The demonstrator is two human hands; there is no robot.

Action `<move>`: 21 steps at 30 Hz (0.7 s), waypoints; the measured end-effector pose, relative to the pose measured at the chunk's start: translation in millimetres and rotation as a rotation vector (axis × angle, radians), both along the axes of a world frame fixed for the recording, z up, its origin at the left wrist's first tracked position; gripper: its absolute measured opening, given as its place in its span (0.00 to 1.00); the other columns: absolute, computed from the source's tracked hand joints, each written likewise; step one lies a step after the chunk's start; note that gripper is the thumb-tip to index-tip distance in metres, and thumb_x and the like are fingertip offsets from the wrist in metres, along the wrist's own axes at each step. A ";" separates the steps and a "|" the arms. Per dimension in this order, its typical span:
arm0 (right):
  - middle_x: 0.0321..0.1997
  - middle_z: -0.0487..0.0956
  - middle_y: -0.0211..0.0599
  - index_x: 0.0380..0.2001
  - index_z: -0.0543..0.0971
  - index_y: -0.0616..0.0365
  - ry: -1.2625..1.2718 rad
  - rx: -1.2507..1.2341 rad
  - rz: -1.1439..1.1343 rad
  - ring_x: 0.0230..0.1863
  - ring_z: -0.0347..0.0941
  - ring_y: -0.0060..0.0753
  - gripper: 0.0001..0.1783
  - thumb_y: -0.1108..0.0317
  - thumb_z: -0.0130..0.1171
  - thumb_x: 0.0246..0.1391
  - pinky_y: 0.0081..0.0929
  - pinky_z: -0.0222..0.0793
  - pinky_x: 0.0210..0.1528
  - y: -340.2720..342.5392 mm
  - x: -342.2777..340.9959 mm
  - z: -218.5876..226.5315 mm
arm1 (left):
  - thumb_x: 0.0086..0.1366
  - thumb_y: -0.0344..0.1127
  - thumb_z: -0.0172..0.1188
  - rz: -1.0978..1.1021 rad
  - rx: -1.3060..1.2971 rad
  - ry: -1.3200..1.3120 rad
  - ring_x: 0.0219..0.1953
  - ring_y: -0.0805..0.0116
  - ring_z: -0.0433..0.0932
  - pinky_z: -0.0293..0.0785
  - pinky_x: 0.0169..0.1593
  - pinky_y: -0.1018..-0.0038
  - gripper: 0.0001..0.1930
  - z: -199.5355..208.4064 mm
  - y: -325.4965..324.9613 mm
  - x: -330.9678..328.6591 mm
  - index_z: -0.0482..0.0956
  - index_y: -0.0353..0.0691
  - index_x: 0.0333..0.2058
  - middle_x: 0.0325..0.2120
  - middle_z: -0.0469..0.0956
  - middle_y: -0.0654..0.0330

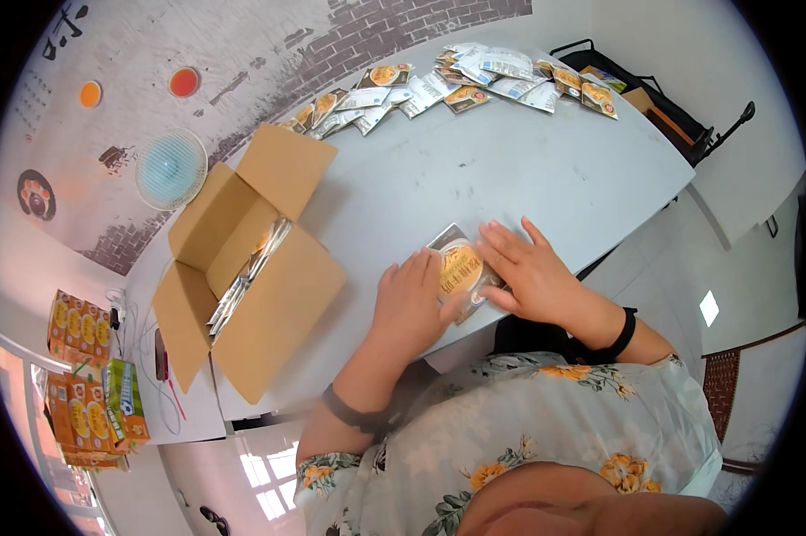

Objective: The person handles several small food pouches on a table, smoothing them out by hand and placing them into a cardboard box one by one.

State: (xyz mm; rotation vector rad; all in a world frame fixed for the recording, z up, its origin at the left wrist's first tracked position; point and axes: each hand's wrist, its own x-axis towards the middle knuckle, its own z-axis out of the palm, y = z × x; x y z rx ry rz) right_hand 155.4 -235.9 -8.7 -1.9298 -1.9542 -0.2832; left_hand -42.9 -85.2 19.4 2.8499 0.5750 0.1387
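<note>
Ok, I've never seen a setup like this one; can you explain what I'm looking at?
There is no machine here: a person works with two bare hands. The single picture comes from a wide camera worn on the head, looking down, so straight edges bend near its rim.

The left hand and right hand, fingers extended, are over opposite sides of a small packet at the near edge of the white table. Neither is closed around it.

To the left stands an open cardboard box with more packets inside. A loose row of packets lies along the far edge.
</note>
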 end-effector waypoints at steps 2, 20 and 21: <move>0.75 0.66 0.57 0.66 0.71 0.67 0.048 -0.018 0.055 0.78 0.60 0.52 0.45 0.39 0.61 0.61 0.65 0.51 0.76 -5.4 -7.4 -0.2 | 0.71 0.57 0.60 -0.016 0.025 -0.028 0.76 0.47 0.59 0.52 0.74 0.40 0.43 -11.1 -2.8 -7.5 0.61 0.31 0.72 0.73 0.61 0.41; 0.74 0.66 0.62 0.68 0.68 0.73 0.054 -0.062 0.068 0.77 0.60 0.56 0.51 0.36 0.63 0.59 0.67 0.49 0.76 -8.9 -28.1 -0.7 | 0.74 0.56 0.55 -0.088 0.040 -0.085 0.79 0.49 0.53 0.47 0.75 0.40 0.40 -19.6 0.4 -8.6 0.60 0.31 0.73 0.75 0.58 0.43; 0.74 0.66 0.63 0.68 0.68 0.73 0.058 -0.054 0.061 0.78 0.60 0.57 0.51 0.36 0.63 0.59 0.67 0.49 0.76 -8.4 -31.1 -1.1 | 0.75 0.55 0.54 -0.094 0.044 -0.087 0.79 0.49 0.53 0.47 0.75 0.40 0.39 -16.5 3.0 -4.7 0.61 0.32 0.73 0.75 0.58 0.43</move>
